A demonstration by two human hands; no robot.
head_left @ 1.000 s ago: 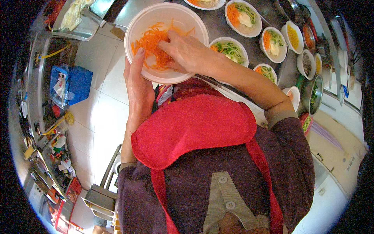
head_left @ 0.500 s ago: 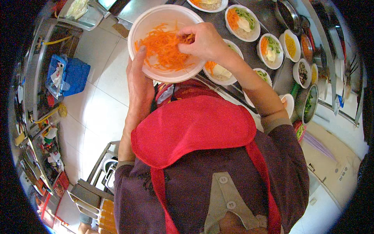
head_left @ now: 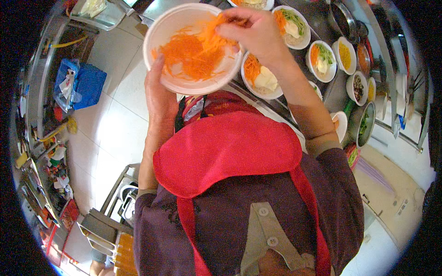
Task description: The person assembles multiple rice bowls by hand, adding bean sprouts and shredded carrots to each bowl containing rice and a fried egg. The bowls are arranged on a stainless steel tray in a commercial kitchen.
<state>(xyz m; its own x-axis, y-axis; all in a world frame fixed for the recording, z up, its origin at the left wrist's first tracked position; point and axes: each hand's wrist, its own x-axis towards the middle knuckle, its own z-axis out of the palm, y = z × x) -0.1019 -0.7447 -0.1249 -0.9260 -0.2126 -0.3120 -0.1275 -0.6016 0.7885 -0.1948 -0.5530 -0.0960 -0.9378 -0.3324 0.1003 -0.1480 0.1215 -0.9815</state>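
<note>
My left hand (head_left: 159, 89) grips the near left side of a large white bowl (head_left: 182, 18), thumb over the rim, and holds it tilted in front of my apron. Loose shredded carrot (head_left: 189, 57) lies inside. Over the bowl's right side, my right hand (head_left: 260, 34) pinches a tuft of carrot shreds (head_left: 220, 33), with strands hanging from the fingers. Just right of the big bowl, partly under my right forearm, stands a smaller white bowl (head_left: 246, 85) with carrot and a pale creamy scoop.
On the dark counter are more filled bowls (head_left: 306, 42), (head_left: 334, 76). Along its right side stand a bowl of yellow bits (head_left: 344, 54), one of dark pieces (head_left: 357, 87) and a metal bowl of greens (head_left: 365, 124). A blue crate (head_left: 92, 87) sits at left. Another person's arm (head_left: 97, 267) shows lower left.
My right hand has risen toward the upper right and lifted carrot shreds off the pile. The large bowl has shifted slightly left, revealing more of the smaller bowl beside it.
</note>
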